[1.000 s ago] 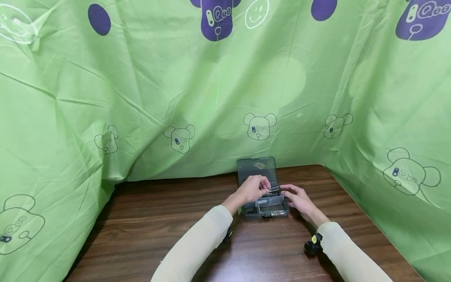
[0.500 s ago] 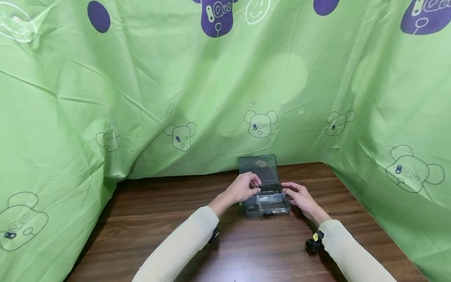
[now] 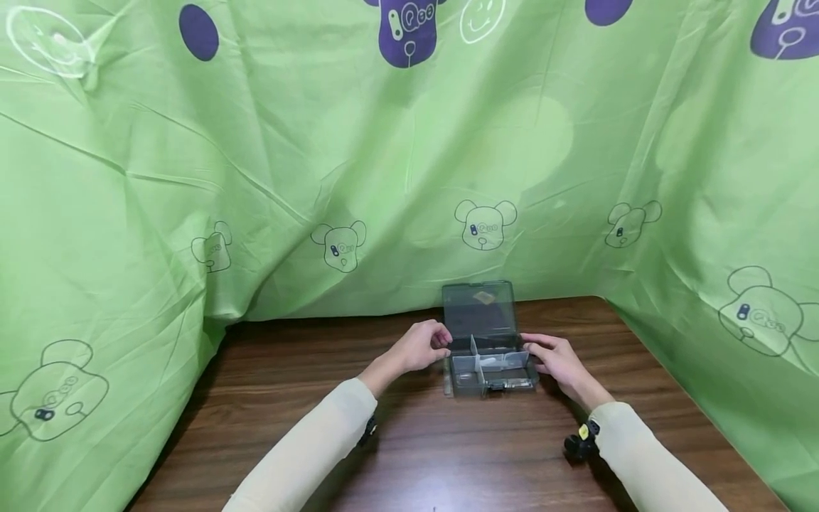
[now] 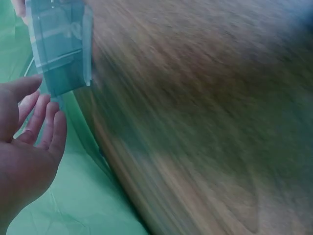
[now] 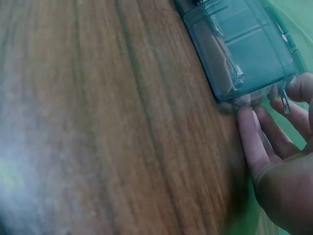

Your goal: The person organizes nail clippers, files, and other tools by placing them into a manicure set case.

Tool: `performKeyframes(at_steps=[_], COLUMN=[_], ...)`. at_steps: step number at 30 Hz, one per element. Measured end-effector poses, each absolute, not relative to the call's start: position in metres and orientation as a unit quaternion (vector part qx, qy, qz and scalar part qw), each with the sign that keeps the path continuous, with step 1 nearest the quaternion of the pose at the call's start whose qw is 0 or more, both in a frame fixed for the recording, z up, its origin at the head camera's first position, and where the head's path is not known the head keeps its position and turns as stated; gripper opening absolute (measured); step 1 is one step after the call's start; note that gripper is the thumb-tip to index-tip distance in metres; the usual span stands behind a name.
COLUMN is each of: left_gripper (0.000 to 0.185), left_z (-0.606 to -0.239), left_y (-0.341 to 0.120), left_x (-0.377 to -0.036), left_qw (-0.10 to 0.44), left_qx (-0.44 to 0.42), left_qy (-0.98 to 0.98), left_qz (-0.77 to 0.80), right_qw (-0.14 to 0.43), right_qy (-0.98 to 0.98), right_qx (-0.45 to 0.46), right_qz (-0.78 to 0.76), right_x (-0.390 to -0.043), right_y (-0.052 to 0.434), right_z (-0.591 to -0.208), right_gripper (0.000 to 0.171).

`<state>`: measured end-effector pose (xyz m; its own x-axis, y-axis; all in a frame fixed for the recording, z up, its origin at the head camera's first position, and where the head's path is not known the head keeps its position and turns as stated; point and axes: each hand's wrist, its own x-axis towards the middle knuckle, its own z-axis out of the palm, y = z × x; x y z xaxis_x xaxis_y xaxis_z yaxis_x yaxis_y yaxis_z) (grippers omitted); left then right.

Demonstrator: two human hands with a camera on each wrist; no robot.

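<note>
Head view: small smoky-grey translucent plastic compartment box (image 3: 491,368) is sitting on the dark wood-grain counter (image 3: 269,398), near the far edge by the green cartoon-bear printed cloth backdrop (image 3: 320,178). Its hinged lid (image 3: 480,307) is standing open, tilted back toward the cloth. White dividers are showing inside; something pale is lying in a middle compartment, too small to identify. Left hand (image 3: 419,348) is hovering just beside the box's left wall, fingers loosely curled, gripping nothing I can make out. Right hand (image 3: 558,360) is touching the right wall with relaxed fingers.

Left wrist view: motion-blurred. Left hand (image 4: 29,147) is reading as open, fingers nearly straight, just apart from the box (image 4: 61,46). Nothing in it.

Right wrist view: right hand (image 5: 274,152) is open, fingertips (image 5: 246,117) resting at the box (image 5: 239,54) corner, steadying it rather than clamping.

Progress, my read: opening is done, box is lying accessible. Neither hand is carrying a part, so any sorting of contents and the closing of the lid are looking undone.
</note>
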<state>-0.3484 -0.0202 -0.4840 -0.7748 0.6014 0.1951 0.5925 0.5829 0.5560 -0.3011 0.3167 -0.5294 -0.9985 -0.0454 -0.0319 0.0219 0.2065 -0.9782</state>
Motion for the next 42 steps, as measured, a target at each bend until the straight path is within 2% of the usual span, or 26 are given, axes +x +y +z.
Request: performKeyframes(at_steps=[12,24,28,35,42], left_gripper=[0.035,0.046,0.041,0.014,0.011], left_z=[-0.500,-0.504,-0.508,-0.512,-0.511], left_y=[-0.028,-0.027,-0.028,-0.035,-0.046], left_x=[-0.342,-0.336,-0.333,-0.335,-0.336], left_qw=[0.067,0.069,0.065,0.068,0.085], left_qx=[0.324,0.376,0.374,0.395,0.397], left_qy=[0.901,0.898,0.906,0.890,0.882], left_qz=[0.282,0.216,0.186,0.216,0.239], right_qw=[0.025,0.027,0.025,0.019,0.019], right_qy=[0.784,0.781,0.783,0.780,0.774], right_qx=[0.001,0.003,0.003,0.004,0.003], right_qz=[-0.621,-0.623,-0.622,-0.626,-0.633], right_x=[-0.303,-0.301,-0.301,-0.302,-0.304], right_y=[0.323,0.334,0.333,0.333,0.333], right_z=[-0.528,-0.531,-0.535,-0.535,-0.534], right_gripper=[0.045,0.047,0.047,0.045,0.046])
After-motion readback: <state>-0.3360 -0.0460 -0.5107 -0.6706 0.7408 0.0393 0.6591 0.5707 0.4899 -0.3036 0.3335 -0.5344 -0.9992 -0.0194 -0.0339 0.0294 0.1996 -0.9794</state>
